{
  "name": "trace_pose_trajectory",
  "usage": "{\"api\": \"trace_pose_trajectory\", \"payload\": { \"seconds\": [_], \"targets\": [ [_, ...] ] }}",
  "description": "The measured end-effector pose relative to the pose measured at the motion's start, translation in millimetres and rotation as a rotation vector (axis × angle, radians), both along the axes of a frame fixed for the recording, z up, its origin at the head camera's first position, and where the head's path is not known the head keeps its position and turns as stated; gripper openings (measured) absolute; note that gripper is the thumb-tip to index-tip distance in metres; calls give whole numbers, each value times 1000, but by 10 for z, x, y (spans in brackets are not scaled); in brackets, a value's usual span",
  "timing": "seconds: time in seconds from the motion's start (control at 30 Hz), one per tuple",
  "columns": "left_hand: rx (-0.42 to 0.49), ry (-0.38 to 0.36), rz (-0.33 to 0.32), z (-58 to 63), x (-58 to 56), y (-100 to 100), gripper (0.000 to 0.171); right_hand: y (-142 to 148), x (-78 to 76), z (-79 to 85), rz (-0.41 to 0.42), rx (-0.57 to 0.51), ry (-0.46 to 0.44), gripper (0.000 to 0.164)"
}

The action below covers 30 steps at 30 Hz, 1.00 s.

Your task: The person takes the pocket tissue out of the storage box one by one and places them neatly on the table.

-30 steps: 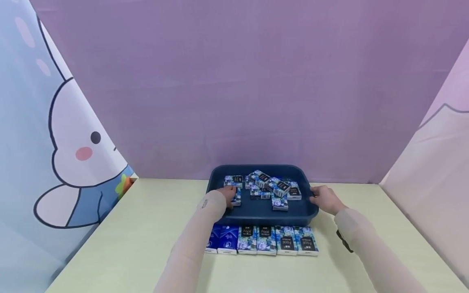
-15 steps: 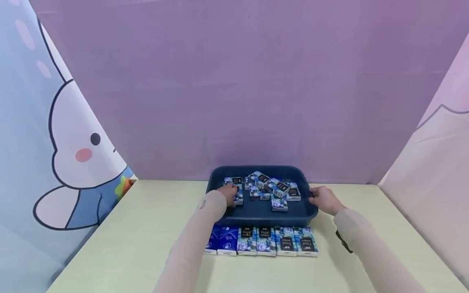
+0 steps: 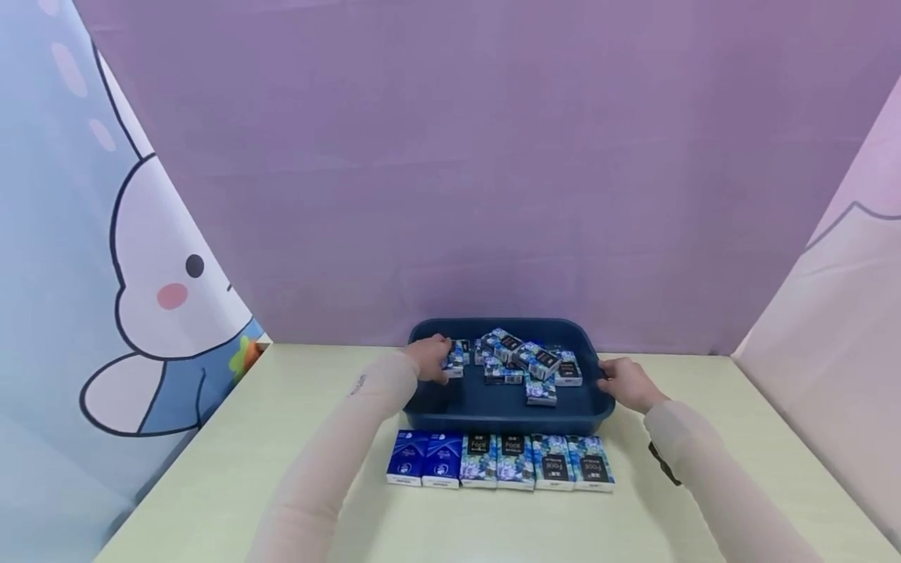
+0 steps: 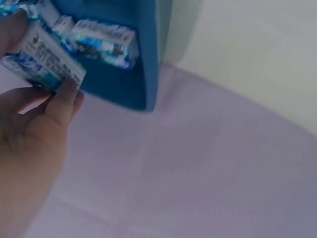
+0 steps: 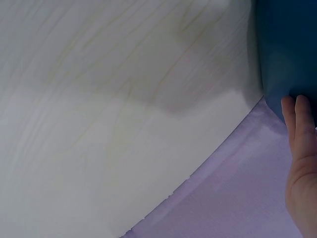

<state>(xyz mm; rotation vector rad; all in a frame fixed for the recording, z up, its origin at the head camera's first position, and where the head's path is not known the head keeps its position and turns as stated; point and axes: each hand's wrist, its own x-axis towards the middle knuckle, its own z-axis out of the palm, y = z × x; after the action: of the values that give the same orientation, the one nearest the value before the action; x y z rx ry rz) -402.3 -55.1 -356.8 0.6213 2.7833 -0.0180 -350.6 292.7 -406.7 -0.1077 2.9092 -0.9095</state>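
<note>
Pointing white edge personward, packet in left hand (long axis unclear)

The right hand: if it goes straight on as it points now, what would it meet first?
Most likely the side wall of the blue tray; the fingertips look right at it, perhaps touching.

tabletop: pretty bright and even in the head view, palest between the sleeves, soft shadow just inside the right one
left hand: kinda shaded in its wrist view, whole shot soft, print on the held pack looks smeary
right hand: dimmest shot, greyish, broad soft shadow left of the fingertips, tray goes dark
purple backdrop: flat, duller light behind both hands
</note>
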Motion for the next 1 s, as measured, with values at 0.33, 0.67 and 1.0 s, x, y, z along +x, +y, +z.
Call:
{"api": "trace_pose_trajectory", "payload": {
  "seconds": [0.33,0.67,1.0],
  "targets": [
    [-13,21,-21,303,328,-156,79,4,-15,-30,11,-3,13,46],
    [-27,64,-81,348,862,-304,81,6,-9,-21,15,1,8,46],
    [-12,115,-155,325,1349,-544,78,10,20,9,19,2,9,46]
  ]
}}
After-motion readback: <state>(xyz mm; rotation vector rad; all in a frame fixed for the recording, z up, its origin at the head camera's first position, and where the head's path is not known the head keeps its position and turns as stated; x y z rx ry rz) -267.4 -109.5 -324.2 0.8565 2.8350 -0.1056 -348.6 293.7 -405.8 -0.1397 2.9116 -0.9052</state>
